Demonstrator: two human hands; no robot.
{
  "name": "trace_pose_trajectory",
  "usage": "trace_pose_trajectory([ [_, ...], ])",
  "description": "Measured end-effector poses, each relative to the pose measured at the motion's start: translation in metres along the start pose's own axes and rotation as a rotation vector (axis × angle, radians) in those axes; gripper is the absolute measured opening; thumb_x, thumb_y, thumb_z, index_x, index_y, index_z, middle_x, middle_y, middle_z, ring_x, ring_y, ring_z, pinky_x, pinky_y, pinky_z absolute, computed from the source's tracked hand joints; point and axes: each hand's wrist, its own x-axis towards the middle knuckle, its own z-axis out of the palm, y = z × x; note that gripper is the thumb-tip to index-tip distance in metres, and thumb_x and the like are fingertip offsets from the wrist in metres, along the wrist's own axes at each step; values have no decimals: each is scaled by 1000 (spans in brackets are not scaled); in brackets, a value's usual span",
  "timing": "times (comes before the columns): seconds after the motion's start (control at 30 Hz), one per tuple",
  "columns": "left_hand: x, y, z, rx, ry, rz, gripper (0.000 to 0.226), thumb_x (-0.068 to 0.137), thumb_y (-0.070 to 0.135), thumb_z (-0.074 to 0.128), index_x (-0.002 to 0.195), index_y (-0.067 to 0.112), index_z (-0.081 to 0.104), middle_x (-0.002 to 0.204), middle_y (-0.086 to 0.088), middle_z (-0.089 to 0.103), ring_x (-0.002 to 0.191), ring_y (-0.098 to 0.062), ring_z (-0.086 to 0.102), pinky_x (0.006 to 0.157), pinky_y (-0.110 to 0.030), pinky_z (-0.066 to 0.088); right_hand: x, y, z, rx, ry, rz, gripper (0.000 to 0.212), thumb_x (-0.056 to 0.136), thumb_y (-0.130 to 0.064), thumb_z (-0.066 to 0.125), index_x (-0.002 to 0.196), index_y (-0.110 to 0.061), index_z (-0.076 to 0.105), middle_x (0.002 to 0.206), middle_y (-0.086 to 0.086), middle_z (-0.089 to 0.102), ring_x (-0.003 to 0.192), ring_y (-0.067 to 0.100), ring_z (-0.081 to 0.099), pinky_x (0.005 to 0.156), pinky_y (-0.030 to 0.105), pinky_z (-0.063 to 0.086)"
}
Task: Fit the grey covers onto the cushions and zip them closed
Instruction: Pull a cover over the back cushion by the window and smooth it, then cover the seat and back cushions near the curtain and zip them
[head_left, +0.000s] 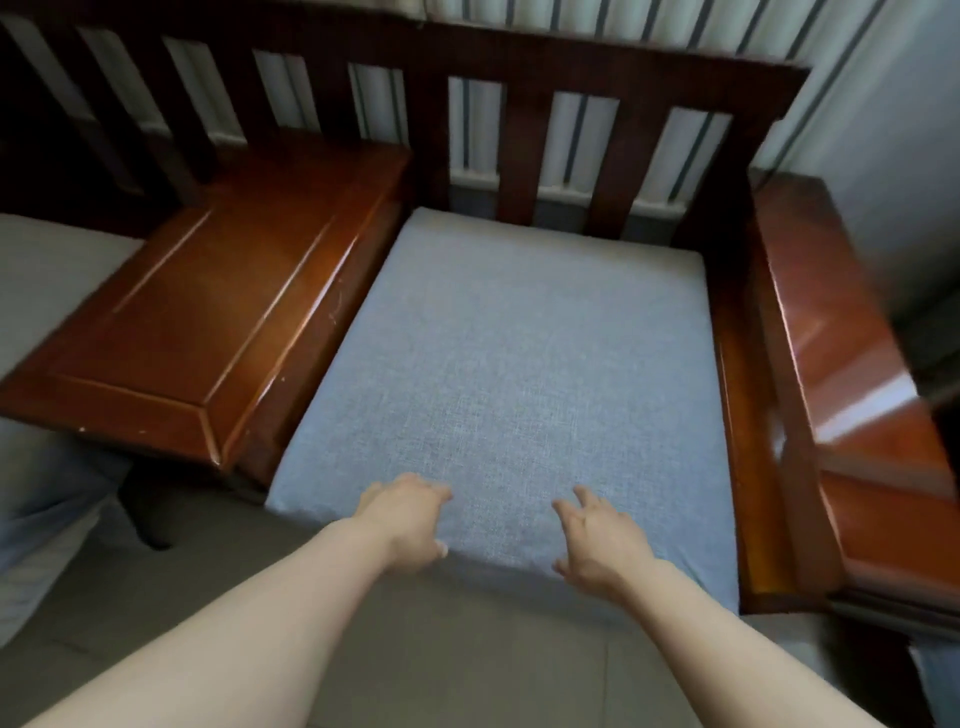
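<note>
A square cushion in a grey-blue woven cover (514, 364) lies flat in the seat of a dark wooden sofa. Its cover looks smooth and no zip shows from here. My left hand (408, 519) rests on the cushion's front edge, fingers spread forward and thumb down over the front side. My right hand (597, 540) lies on the same front edge a little to the right, fingers spread and relaxed. Neither hand holds anything.
A wooden console box (208, 322) stands left of the seat, a wide wooden armrest (852, 374) right of it, and a slatted backrest (519, 135) behind. Another grey cushion (47, 280) lies at the far left. Grey tiled floor (467, 649) is below.
</note>
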Motion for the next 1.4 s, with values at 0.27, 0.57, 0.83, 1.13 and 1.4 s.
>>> trace_pose_trajectory([
  [0.27,-120,-4,-135,-132,195,-109,54,91,37,56,140,25,37,141,-2,46,129,-23,43,103,-36,38,-91,-19,-146,30,143,-33,54,91,-36,55,136,-12,38,142,12,31,125,31,44,99,38,41],
  [0.57,-244,-48,-219,-264,273,-263,43,89,35,60,128,23,49,126,-2,55,112,-20,54,94,-32,45,-164,-42,-247,-58,133,-72,52,89,-39,57,134,-16,41,134,8,40,118,28,49,98,40,43],
  [0.83,-303,-114,-251,-340,358,-339,46,86,37,62,128,25,50,120,3,58,113,-17,52,94,-29,42,-176,-122,-305,-75,213,-199,68,89,-33,61,143,-17,24,132,11,43,115,29,51,92,37,47],
  [1.13,-342,-201,-263,-408,405,-457,50,86,39,62,131,25,47,129,-1,54,117,-21,52,96,-31,42,-163,-218,-361,-147,284,-316,75,87,-35,63,146,-19,20,134,11,43,118,29,49,94,39,46],
  [1.4,-345,-273,-261,-518,411,-542,50,86,39,61,131,24,47,132,0,53,121,-19,48,98,-31,40,-113,-308,-396,-163,291,-450,74,84,-30,64,145,-19,23,130,11,42,108,30,55,85,37,51],
])
